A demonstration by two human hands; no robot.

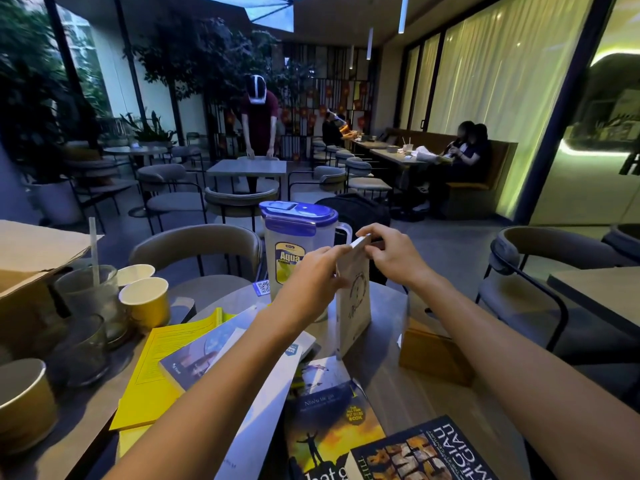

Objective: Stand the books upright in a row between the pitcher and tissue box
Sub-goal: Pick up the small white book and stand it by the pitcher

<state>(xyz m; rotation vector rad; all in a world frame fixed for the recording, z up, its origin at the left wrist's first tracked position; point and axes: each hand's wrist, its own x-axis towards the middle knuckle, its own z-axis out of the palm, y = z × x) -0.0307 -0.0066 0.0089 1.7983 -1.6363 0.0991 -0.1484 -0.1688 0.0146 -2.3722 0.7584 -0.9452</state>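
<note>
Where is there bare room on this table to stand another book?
A bare strip of table lies between the standing book and the tissue box. The left side is crowded with flat books, cups and glasses; near books fill the front edge.

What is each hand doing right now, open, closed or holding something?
Left hand: grips the upright cream book near its top edge.
Right hand: pinches the top of the same book.

Before you, the clear plastic pitcher (289,244) with its blue lid looks smooth and glossy; the upright cream book (355,306) has a matt paper cover; the brown tissue box (433,358) looks wooden.
</note>
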